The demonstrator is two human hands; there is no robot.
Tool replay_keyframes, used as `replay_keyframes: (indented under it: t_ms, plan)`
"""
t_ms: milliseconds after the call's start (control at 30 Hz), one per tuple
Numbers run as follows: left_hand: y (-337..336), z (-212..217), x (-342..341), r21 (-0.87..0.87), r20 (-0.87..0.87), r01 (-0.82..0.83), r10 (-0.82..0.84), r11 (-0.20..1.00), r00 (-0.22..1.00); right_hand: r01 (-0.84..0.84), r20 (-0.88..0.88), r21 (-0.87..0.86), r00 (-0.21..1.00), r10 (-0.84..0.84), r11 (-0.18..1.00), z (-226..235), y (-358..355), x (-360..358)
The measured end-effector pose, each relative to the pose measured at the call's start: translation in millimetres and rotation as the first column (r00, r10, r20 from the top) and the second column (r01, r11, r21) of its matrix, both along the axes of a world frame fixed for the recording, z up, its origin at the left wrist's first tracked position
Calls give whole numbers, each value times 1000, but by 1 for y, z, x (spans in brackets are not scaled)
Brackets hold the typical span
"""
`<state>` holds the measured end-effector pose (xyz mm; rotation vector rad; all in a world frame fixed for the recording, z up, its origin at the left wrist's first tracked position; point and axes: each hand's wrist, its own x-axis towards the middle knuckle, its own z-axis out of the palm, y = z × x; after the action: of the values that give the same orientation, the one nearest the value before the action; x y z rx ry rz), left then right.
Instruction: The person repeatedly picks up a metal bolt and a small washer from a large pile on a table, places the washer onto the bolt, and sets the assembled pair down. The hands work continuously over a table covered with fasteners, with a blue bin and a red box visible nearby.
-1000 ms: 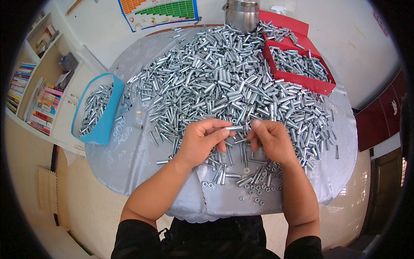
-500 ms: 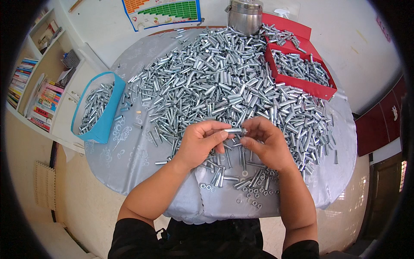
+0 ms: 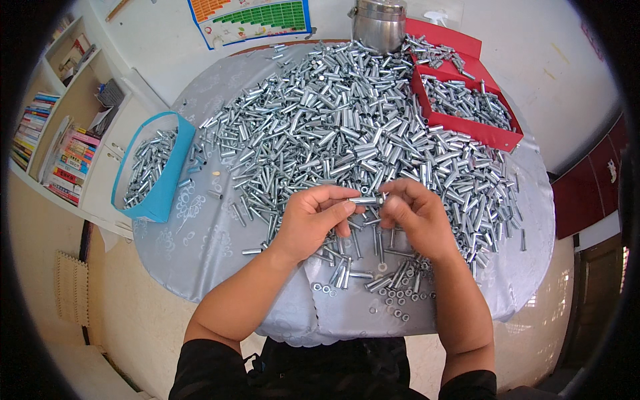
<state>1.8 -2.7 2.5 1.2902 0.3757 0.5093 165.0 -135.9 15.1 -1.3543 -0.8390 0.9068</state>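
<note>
My left hand [image 3: 307, 220] pinches a shiny metal sleeve anchor bolt [image 3: 363, 201] between thumb and fingers, holding it level above the near edge of the pile. At the bolt's right end, my right hand [image 3: 421, 219] has its thumb and fingertips closed around the tip; the fingers partly cover whatever small part sits there. Below both hands lie loose bolts [image 3: 345, 272] and a scatter of hex nuts and washers [image 3: 398, 300]. A large heap of similar silver sleeves and anchor bolts [image 3: 327, 127] spreads behind the hands.
On the left stands a blue box [image 3: 164, 193] of anchor parts. A red box [image 3: 477, 135] with more parts sits at the back right, beside a steel pot [image 3: 379, 27]. A grey cloth [image 3: 207, 260] covers the round table. Bookshelves [image 3: 73, 150] stand further left.
The right thumb and fingers have shifted slightly at the bolt's end. The left hand keeps its hold. The whole view has moved a little.
</note>
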Motion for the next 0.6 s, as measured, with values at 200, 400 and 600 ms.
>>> replay_keyframes:
  t_ms: [200, 400, 600]
  plan:
    - [0, 0, -1, -9, -13, 0, 0, 1000, 1000, -71, 117, -150, 989, 89, 986, 3, -5, 11]
    - [-1, 0, -1, 22, -29, 8, -8, 1000, 1000, -34, 15, 80, 999, 33, 996, -2, -2, 2]
    - [-7, -3, -1, 108, -49, -1, 7, 994, 999, -21, -78, 52, 997, 25, 998, -1, 0, 3]
